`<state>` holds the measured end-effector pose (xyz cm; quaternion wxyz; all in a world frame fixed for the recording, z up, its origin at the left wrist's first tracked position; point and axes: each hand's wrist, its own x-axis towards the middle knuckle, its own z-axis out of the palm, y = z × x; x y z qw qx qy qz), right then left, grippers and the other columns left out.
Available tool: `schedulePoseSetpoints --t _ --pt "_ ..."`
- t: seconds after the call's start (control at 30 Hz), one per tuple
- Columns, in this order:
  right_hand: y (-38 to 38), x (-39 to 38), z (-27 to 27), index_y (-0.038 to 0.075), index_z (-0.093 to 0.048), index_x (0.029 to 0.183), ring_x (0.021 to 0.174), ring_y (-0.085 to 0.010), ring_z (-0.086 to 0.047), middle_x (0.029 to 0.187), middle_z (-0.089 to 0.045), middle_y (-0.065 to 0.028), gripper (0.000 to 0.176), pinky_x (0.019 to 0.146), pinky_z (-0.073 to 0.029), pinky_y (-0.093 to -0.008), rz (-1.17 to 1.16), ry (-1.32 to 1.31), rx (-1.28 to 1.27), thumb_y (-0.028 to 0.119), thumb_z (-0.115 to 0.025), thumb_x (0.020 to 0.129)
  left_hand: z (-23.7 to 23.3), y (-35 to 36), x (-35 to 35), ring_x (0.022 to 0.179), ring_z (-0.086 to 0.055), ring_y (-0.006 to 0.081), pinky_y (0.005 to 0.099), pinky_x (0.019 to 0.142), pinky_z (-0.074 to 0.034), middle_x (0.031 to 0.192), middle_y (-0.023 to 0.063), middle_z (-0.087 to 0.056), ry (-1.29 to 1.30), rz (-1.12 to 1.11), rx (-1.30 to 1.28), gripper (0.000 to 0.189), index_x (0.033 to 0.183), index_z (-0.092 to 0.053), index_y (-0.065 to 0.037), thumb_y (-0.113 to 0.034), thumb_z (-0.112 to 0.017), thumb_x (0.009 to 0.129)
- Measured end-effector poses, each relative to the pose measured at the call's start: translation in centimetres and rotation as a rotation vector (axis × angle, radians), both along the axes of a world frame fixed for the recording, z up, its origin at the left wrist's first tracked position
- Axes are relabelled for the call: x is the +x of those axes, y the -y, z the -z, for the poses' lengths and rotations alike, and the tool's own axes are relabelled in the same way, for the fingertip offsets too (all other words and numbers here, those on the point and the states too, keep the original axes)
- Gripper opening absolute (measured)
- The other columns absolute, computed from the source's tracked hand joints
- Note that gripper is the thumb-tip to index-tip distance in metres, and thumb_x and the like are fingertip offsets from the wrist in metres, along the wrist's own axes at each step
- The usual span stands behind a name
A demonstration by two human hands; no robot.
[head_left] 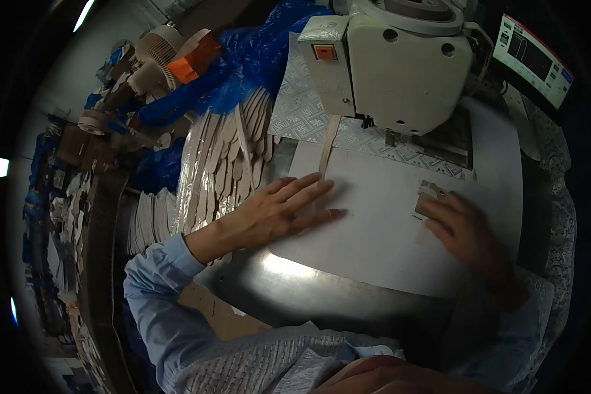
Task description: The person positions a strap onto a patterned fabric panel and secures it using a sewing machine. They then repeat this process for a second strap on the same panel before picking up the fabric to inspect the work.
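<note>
On a metal tabletop (295,279) lies a large white sheet (374,243), with a grey patterned sheet (301,98) at its far side, reaching under the pale head of a machine (407,75) that carries an orange switch (324,52). A lit screen (530,58) stands to the right; to the left, many flat, round-ended strips (233,154) lie heaped on clear plastic beside a stack of pale pieces (152,220), with blue plastic sheeting (243,72) above them and a fan (157,56) farther back in the dim, cluttered room. A single narrow strip (329,146), beige and straight, runs from below the machine's left part down onto the white sheet, its near end by the left hand (289,207). That hand is palm down with its fingers spread. On the right of the sheet, a small tan piece (429,205), flat-looking with a straight edge, sits at the bent fingers of the right hand (463,226), over a pale, ragged-looking patch. Whether those fingers pinch it or only rest against it cannot be told, since they cover part of it and blur slightly. Contact between the left fingertips and the narrow strip is also unclear; the strip's far end is hidden beneath the machine, whose top is cut off.
</note>
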<state>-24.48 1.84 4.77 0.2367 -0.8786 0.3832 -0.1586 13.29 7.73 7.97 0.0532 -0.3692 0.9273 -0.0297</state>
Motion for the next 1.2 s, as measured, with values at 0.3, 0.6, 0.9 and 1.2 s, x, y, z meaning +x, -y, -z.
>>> schedulePoseSetpoints --t 0.3,0.6,0.9,1.2 --pt "-2.9 8.0 -0.5 -0.001 -0.058 0.123 0.081 -0.0121 -0.064 0.097 -0.069 -0.0072 0.035 0.068 -0.053 -0.0252 -0.347 0.449 1.255 0.016 -0.068 0.094 -1.6 6.0 -9.6 0.088 -0.064 0.0216 0.0385 0.086 -0.05 0.089 0.006 -0.062 -0.543 0.377 -0.001 0.044 0.127 -0.06 -0.005 -0.017 -0.063 0.084" --pt "-2.0 -2.2 -7.4 0.005 -0.065 0.109 0.081 -0.0216 -0.067 0.098 -0.066 -0.0128 0.019 0.065 -0.053 -0.0302 0.2 -0.099 -0.111 0.005 -0.062 0.09 -2.1 1.3 -4.7 0.082 -0.063 0.0227 0.039 0.083 -0.05 0.082 0.0084 -0.06 -0.487 0.06 0.295 0.041 0.126 -0.062 -0.001 -0.029 -0.061 0.095" --pt "-6.1 3.5 -2.2 0.005 -0.066 0.114 0.093 -0.0229 -0.064 0.114 -0.062 -0.0092 0.033 0.076 -0.053 -0.0311 -0.415 0.108 -0.429 0.006 -0.068 0.081 0.8 5.3 -13.1 0.108 -0.063 0.0262 0.0353 0.094 -0.051 0.116 0.022 -0.063 -1.307 -0.245 1.306 0.057 0.136 -0.047 0.005 -0.043 -0.039 0.106" --pt "-6.3 4.1 -0.6 0.001 -0.064 0.1 0.079 -0.0164 -0.064 0.1 -0.063 -0.0105 0.018 0.068 -0.052 -0.0275 0.216 1.07 0.132 0.018 -0.067 0.094 -3.4 8.0 -19.4 0.065 -0.051 0.0093 0.0224 0.06 -0.046 0.1 0.0077 -0.061 -1.685 -0.032 1.35 0.032 0.134 -0.04 -0.002 -0.012 -0.044 0.103"
